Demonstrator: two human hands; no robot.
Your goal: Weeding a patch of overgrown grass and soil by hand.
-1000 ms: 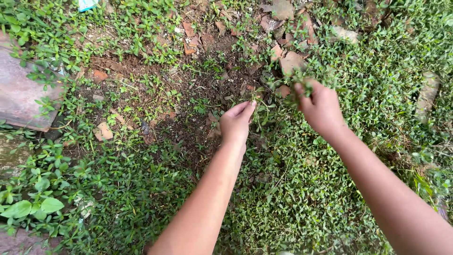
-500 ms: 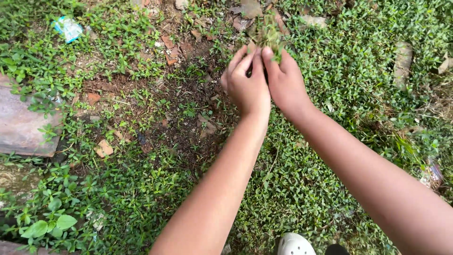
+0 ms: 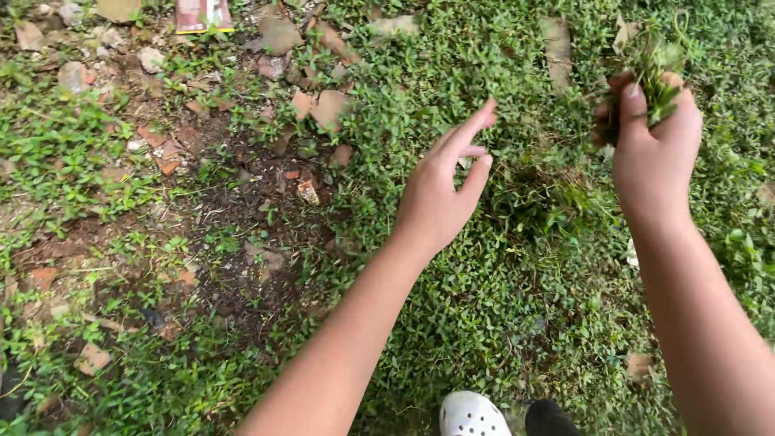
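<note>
Head view: hands now apart, left hand [image 3: 440, 194] empty with fingers spread, right hand [image 3: 652, 149] clamped on weed tuft [image 3: 658, 77].

– How were the hands?
– The left hand [image 3: 440, 194] reached forward, fingers spread and empty. The right hand [image 3: 654, 149] was raised, fist closed, both forearms extended.
</note>
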